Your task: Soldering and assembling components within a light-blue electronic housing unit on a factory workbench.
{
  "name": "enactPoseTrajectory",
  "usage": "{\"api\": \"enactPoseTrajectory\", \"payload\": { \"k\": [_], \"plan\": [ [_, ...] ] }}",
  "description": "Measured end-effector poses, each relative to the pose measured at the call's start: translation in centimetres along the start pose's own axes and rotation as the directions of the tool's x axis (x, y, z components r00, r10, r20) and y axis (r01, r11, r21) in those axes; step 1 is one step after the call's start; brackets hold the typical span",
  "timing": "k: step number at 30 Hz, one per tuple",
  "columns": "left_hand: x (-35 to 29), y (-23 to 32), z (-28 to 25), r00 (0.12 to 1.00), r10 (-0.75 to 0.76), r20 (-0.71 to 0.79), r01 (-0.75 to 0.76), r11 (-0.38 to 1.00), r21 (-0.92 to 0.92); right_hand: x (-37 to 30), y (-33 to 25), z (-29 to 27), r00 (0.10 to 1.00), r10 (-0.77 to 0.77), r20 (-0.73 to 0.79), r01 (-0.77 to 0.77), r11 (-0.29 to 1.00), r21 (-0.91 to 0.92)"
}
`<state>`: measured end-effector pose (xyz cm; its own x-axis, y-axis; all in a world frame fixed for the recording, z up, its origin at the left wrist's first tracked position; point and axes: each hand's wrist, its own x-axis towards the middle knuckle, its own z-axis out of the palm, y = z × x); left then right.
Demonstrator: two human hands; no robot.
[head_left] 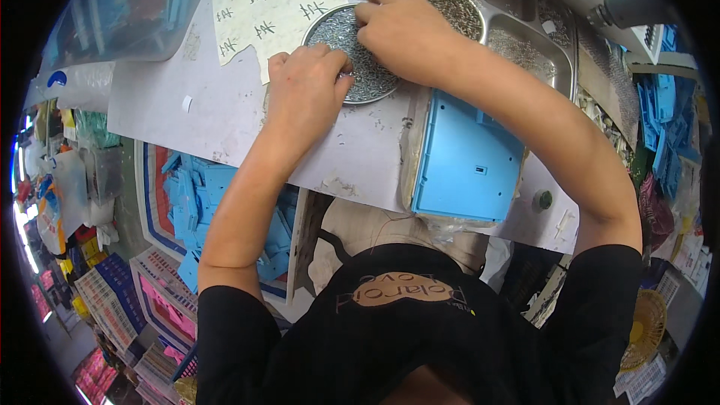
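The table (352, 161) (speckled) carries paper (255, 7) and a dish (367, 101).

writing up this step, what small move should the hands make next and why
Probably pinch a few metal bits with the left hand: it is curled over their round dish, and the blue panel nearby shows small holes.

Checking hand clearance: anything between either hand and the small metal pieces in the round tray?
Nothing visible: left hand over the left of the round tray, right hand over its upper right, small metal pieces exposed between.
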<state>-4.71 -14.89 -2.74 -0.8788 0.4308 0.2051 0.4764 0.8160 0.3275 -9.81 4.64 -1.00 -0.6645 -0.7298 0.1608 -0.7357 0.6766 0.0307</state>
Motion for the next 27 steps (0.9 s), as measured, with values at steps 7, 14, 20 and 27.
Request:
{"api": "enactPoseTrajectory", "payload": {
  "k": [7, 14, 20, 27],
  "plan": [
    [0.7, 0.5, 0.1, 1.000, 0.019, 0.002, -0.019, 0.998, 0.052, 0.6, 0.7, 0.8, 0.999, -0.003, -0.045, 0.002, 0.999, -0.035],
    [1.3, 0.4, 0.4, 0.999, 0.039, -0.007, -0.038, 0.996, 0.078, 1.8, 1.5, 0.1, 0.996, 0.080, -0.046, -0.078, 0.996, 0.045],
    [1.8, 0.3, 0.9, 0.992, 0.097, -0.082, -0.095, 0.995, 0.036, 1.4, 1.8, -0.7, 0.983, 0.178, 0.049, -0.181, 0.980, 0.080],
    [0.2, 5.8, -0.9, 0.995, 0.081, 0.059, -0.029, 0.796, -0.605, -8.5, 2.7, -6.0, 0.950, 0.206, -0.233, -0.063, 0.861, 0.505]
  ]
}}
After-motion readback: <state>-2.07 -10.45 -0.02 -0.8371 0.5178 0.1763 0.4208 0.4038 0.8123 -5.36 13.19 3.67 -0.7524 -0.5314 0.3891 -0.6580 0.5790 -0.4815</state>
